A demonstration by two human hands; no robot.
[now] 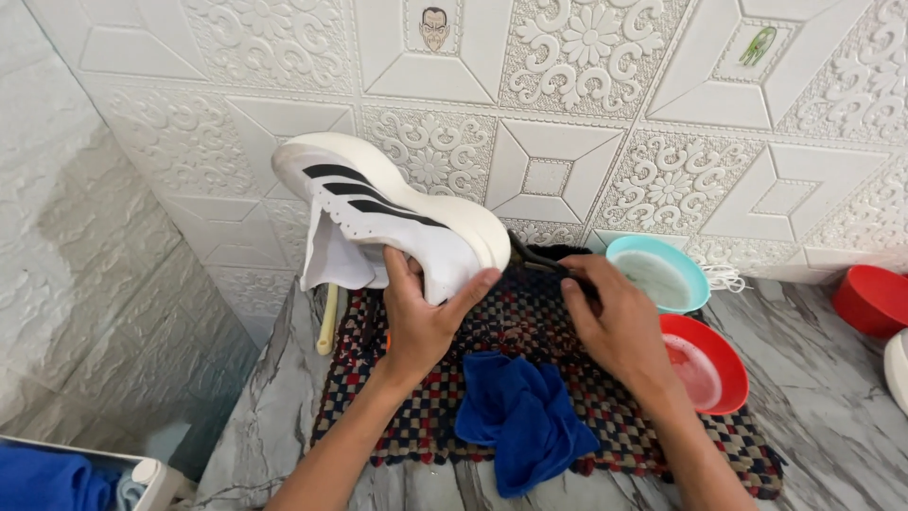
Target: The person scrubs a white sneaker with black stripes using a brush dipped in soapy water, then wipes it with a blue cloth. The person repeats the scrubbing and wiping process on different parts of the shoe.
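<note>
My left hand (424,317) grips a white sneaker (397,208) with three black stripes, holding it up sideways above a checkered woven mat (605,397). The shoe's tongue hangs open on the left. My right hand (615,317) is closed around a dark brush (532,254) whose tip touches the shoe's toe end. A crumpled blue cloth (525,416) lies on the mat below both hands.
A teal bowl (695,270) and a red bowl (728,355), both holding cloudy liquid, sit right of the mat on the marble counter (832,407). A red container (870,298) stands at far right. White laces (726,277) lie by the patterned wall. A pale stick (327,322) lies left.
</note>
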